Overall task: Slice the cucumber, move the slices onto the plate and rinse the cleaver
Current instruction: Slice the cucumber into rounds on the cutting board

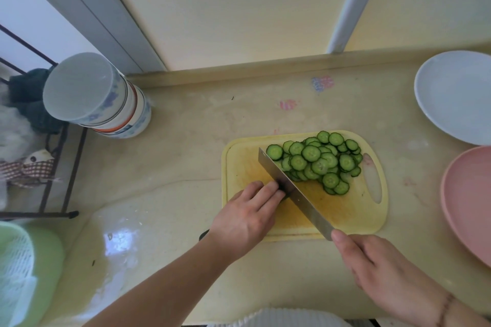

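One cleaver [295,194], tip up-left, diagonal.

The left hand [245,216] reaches in from the lower left on a bare forearm, palm down, fingers curled with the tips tucked together, pressing down near the left edge of the pale yellow plastic cutting board [353,216]. The right hand [372,263] comes in from the lower right, closed in a grip near the board's front edge, forefinger stretched forward, a thin bracelet at the wrist.
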A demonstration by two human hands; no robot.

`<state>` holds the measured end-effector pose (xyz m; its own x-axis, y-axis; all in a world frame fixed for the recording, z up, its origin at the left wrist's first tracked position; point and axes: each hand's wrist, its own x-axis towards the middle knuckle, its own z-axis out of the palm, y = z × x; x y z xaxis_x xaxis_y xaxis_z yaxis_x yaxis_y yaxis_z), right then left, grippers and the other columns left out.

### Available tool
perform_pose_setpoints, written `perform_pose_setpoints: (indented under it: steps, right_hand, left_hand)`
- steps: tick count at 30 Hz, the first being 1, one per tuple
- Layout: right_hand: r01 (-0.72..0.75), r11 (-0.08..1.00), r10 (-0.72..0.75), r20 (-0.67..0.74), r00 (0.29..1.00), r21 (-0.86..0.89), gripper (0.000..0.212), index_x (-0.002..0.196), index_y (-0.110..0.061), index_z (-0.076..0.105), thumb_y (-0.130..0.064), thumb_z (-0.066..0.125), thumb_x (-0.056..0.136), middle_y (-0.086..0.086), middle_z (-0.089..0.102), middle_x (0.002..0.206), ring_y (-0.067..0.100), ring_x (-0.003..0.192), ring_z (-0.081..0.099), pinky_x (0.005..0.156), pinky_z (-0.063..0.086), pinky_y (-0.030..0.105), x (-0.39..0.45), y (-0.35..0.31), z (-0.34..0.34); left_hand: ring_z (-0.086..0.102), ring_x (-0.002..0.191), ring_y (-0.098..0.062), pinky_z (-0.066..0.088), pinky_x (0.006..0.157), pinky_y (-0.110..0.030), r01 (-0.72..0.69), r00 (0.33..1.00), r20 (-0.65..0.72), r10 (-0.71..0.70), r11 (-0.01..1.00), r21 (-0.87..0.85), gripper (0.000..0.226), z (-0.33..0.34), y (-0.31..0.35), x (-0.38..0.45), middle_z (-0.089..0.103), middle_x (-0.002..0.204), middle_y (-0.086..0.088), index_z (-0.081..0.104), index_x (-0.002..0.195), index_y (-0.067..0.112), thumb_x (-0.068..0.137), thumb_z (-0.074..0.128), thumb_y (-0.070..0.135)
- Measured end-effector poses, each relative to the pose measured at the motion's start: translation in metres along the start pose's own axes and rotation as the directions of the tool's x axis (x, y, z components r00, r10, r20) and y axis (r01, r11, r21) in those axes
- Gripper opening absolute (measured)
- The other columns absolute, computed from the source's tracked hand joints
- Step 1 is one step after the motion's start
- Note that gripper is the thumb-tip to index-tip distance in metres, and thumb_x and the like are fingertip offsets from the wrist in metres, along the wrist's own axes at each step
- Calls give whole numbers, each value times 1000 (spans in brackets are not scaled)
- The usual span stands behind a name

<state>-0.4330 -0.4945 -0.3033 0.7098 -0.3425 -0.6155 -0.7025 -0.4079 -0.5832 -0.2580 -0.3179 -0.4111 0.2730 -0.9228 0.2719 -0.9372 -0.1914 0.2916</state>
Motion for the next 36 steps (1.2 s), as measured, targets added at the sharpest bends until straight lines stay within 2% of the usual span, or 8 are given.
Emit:
perform_pose_setpoints:
  steps: [3, 6, 10, 16, 24, 31, 36]
  right_hand:
    - [-11, 1000, 11, 14, 1000, 1, 70, 61, -17, 39, -78, 11, 80, 0, 40, 52, 8, 48, 38, 56, 43, 32, 13, -5, 4]
    - [-29, 1000, 28, 50, 998, 6, 64, 62, -15, 40, -73, 16, 78, 0, 40, 54, 10, 48, 37, 53, 40, 25, 26, -8, 10]
    - [-12, 998, 8, 75, 997, 54, 64, 63, -14, 38, -74, 22, 79, -1, 32, 51, 11, 44, 29, 49, 34, 28, 32, -5, 12]
    - [31, 996, -38, 75, 996, 87, 60, 62, -14, 35, -71, 26, 80, -6, 27, 48, 8, 42, 24, 46, 27, 24, 19, -12, 1]
    - [65, 998, -66, 44, 997, 25, 60, 60, -16, 35, -72, 27, 80, -4, 31, 49, 11, 47, 30, 51, 32, 30, 13, -13, -1]
    - [33, 999, -31, 84, 996, -14, 62, 62, -15, 39, -71, 19, 80, 0, 38, 54, 10, 47, 33, 52, 36, 25, 30, -19, 9]
    - [15, 1000, -15, 62, 998, -4, 61, 61, -15, 40, -69, 19, 82, -1, 39, 52, 10, 47, 36, 55, 42, 31, 42, -17, 18]
  left_hand:
    - [57, 110, -35, 55, 85, -44, 5, 1000, 6, -5, 1000, -6, 37, 0, 1, 0, 58, 132, -11, 60, 131, 4, 96, 61, 14]
    - [57, 109, -34, 54, 84, -43, 8, 1000, 2, -8, 1000, -9, 37, -2, 2, 1, 58, 132, -10, 61, 130, 5, 94, 63, 12]
    - [57, 109, -32, 54, 86, -42, 32, 999, -19, -33, 999, -39, 35, -4, 4, 3, 59, 130, -10, 63, 128, 5, 94, 61, 14]
    - [58, 106, -32, 54, 85, -42, 26, 999, -34, -29, 996, -84, 30, -6, 4, 4, 60, 125, -11, 64, 125, 2, 98, 54, 12]
    - [58, 107, -32, 53, 86, -41, 25, 999, -31, -27, 996, -84, 31, -4, 3, 2, 61, 126, -11, 64, 126, 2, 100, 51, 14]
    - [59, 108, -34, 53, 86, -42, 11, 999, -30, -13, 997, -70, 32, -2, 2, 2, 61, 128, -12, 64, 126, 1, 102, 49, 14]
    - [58, 107, -34, 53, 87, -42, 31, 999, -35, -34, 996, -86, 31, -2, 3, 2, 60, 127, -13, 64, 125, 1, 99, 51, 13]
